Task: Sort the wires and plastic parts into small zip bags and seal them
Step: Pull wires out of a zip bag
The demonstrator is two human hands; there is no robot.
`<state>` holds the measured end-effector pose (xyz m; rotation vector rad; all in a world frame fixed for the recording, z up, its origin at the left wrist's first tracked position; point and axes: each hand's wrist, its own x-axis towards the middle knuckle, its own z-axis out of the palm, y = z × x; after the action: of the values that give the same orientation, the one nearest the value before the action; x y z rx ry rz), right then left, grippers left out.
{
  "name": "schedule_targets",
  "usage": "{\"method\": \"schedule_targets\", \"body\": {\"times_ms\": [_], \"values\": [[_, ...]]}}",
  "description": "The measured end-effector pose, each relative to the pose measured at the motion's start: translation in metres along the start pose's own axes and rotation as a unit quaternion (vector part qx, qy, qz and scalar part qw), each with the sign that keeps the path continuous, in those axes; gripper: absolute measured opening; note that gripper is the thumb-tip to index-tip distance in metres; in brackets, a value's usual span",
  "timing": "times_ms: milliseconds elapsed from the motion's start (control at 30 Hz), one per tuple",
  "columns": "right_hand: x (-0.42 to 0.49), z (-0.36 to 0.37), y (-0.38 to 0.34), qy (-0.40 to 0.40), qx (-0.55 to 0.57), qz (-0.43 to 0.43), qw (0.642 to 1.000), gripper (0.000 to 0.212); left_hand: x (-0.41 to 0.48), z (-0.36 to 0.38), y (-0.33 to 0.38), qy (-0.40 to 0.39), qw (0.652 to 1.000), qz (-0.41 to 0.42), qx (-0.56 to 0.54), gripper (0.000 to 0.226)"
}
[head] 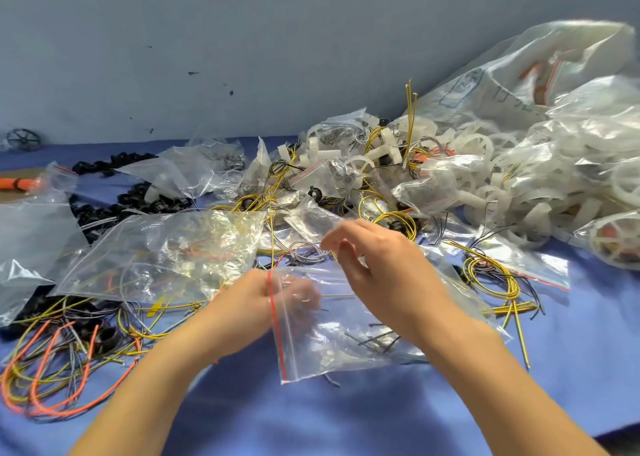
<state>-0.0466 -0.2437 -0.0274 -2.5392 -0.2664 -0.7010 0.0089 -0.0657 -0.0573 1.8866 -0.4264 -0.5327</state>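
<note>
The left hand's (254, 296) fingers show only dimly through the small zip bag (332, 334). The right hand's (377, 268) fingertips are motion-blurred. Far right, the large bag (554, 64) is cut off, its blue print unreadable.

The table (346, 417) is covered with a blue cloth.
- 9 o'clock: loose yellow, orange and grey wires (79, 351), partly under a large clear bag (156, 258).
- 10 o'clock: black plastic rings (138, 199).
- 12 to 2 o'clock: a heap of white plastic wheels (485, 150), filled zip bags (433, 185) and yellow wire.
- 3 o'clock: a yellow wire coil (491, 275).
- Centre: a small zip bag (329, 344).
</note>
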Motion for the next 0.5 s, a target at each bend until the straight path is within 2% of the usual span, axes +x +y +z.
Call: {"method": "schedule_targets", "body": {"times_ms": [33, 100, 167, 233, 300, 400, 500], "values": [[0.001, -0.002, 0.003, 0.001, -0.007, 0.009, 1.000, 0.020, -0.002, -0.010, 0.000, 0.018, 1.000, 0.004, -0.024, 0.026], [0.004, -0.008, 0.012, 0.018, -0.022, 0.032, 0.999, 0.018, -0.004, -0.031, -0.002, 0.109, 0.991, -0.002, -0.076, 0.031], [0.011, -0.018, 0.026, 0.057, -0.002, 0.080, 0.995, 0.017, 0.000, -0.037, -0.003, 0.198, 0.976, 0.010, -0.086, 0.030], [0.019, -0.029, 0.040, 0.075, 0.007, 0.139, 0.987, 0.019, 0.004, -0.036, -0.002, 0.250, 0.964, 0.030, -0.088, 0.029], [0.026, -0.036, 0.055, 0.029, -0.034, 0.184, 0.982, 0.023, 0.006, -0.037, 0.001, 0.278, 0.954, 0.049, -0.106, 0.029], [0.033, -0.036, 0.071, -0.092, -0.087, 0.235, 0.964, 0.025, 0.010, -0.031, 0.007, 0.288, 0.946, 0.073, -0.126, 0.029], [0.039, -0.027, 0.078, -0.143, -0.097, 0.244, 0.954, 0.022, 0.016, -0.026, 0.012, 0.285, 0.944, 0.081, -0.144, 0.029]]}}
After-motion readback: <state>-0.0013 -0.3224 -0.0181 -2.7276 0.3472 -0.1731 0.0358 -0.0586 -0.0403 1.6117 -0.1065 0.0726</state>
